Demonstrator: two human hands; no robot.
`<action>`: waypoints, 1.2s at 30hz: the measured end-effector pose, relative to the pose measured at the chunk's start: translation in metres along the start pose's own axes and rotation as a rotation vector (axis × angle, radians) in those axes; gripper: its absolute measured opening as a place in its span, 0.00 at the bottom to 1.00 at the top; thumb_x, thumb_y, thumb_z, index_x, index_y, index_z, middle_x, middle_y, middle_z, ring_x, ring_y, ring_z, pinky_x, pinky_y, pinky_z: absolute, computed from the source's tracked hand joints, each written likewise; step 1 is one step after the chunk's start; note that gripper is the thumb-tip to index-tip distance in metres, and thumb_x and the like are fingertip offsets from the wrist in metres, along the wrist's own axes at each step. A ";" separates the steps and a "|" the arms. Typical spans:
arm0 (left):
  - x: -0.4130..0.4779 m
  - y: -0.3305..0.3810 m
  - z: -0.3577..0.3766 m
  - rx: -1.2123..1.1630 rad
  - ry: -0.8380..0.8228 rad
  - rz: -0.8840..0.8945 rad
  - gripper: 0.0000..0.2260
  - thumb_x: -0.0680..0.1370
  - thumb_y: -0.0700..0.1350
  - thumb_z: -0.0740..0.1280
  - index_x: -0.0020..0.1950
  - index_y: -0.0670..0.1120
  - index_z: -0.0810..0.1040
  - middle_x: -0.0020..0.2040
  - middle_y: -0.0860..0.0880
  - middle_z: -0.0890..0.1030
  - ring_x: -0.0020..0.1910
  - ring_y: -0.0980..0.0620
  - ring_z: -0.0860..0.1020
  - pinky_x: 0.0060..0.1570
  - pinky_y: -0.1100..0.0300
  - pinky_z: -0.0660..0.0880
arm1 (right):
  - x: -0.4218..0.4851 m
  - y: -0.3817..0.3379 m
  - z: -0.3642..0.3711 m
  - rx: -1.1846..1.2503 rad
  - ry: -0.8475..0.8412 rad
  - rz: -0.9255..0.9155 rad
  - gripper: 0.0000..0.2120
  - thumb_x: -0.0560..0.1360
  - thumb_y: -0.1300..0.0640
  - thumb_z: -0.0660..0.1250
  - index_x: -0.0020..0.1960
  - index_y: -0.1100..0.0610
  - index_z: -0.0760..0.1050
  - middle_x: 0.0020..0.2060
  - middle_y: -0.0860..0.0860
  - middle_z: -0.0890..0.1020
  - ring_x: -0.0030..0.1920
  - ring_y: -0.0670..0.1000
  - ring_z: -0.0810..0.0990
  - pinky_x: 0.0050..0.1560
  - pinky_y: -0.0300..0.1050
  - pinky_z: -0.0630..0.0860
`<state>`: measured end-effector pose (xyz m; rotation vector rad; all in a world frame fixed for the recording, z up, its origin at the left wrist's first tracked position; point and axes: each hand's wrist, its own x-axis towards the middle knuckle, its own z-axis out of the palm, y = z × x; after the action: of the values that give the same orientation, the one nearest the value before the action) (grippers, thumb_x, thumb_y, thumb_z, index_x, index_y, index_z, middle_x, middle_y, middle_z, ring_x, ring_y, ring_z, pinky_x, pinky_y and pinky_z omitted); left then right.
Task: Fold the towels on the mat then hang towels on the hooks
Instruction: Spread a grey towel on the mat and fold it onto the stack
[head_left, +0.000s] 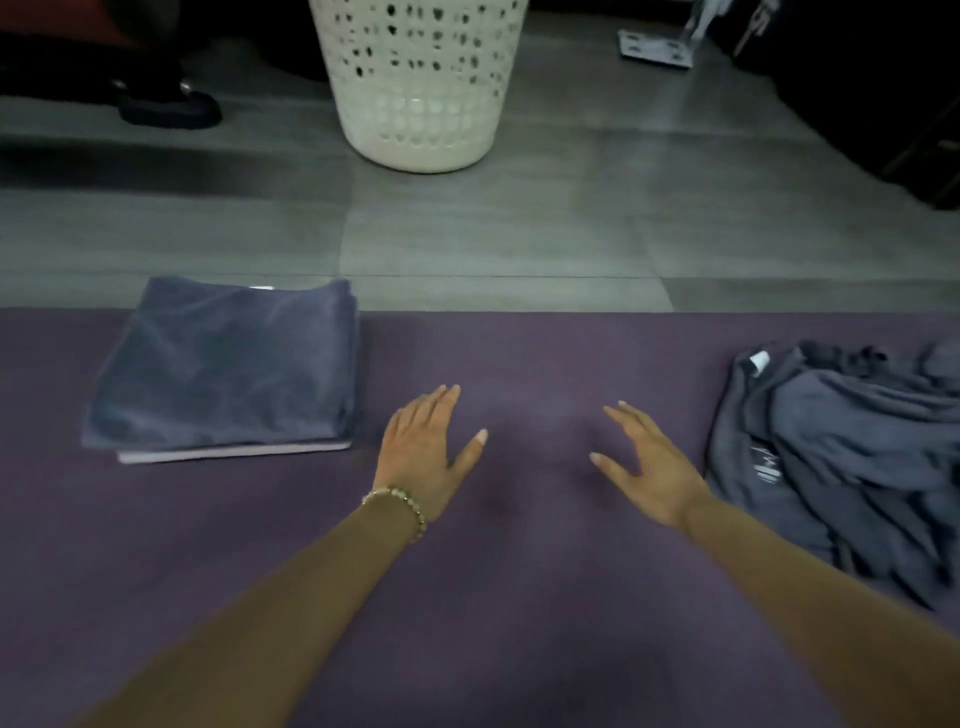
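Grey floor tiles (467, 234) meet a purple mat (519, 597). Over the mat, the left hand (423, 447) and right hand (649, 467) are spread with straight fingers (441, 400), holding nothing. A bead bracelet (400, 506) is on the left wrist. A folded blue towel (223, 364) lies just left of the left hand. A crumpled grey towel (841, 457) lies just right of the right hand. Far ahead on the floor stands a white laundry basket (421, 88) with holes.

Light level is low. The floor (493, 228) beyond the mat (519, 358) carries a pale sheen; the corners beyond it fall to black. Detail is soft overall, smeared at the mat's right edge.
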<state>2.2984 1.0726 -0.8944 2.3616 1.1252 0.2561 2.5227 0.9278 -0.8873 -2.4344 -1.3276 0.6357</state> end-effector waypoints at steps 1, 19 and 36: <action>0.001 0.019 0.014 0.010 -0.053 0.026 0.37 0.73 0.69 0.46 0.77 0.50 0.55 0.77 0.51 0.58 0.75 0.51 0.56 0.74 0.56 0.48 | -0.012 0.023 -0.009 -0.014 0.026 0.038 0.31 0.76 0.48 0.66 0.76 0.52 0.58 0.76 0.47 0.57 0.75 0.48 0.58 0.74 0.45 0.56; -0.018 0.159 0.188 0.204 -0.469 0.060 0.28 0.80 0.63 0.48 0.78 0.56 0.44 0.78 0.53 0.40 0.76 0.47 0.36 0.73 0.48 0.35 | -0.082 0.242 -0.039 0.481 0.346 0.645 0.35 0.69 0.41 0.72 0.67 0.60 0.68 0.41 0.50 0.79 0.46 0.50 0.77 0.50 0.44 0.72; -0.003 0.221 0.137 -1.330 -0.756 -0.694 0.32 0.77 0.67 0.50 0.57 0.44 0.79 0.52 0.43 0.83 0.47 0.48 0.82 0.48 0.57 0.78 | -0.094 0.088 -0.006 0.962 0.221 0.161 0.17 0.78 0.62 0.65 0.31 0.56 0.70 0.20 0.41 0.73 0.24 0.38 0.69 0.27 0.31 0.67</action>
<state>2.4963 0.9032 -0.8963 0.7055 0.8493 -0.1315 2.5441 0.8011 -0.8993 -1.7344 -0.5252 0.7767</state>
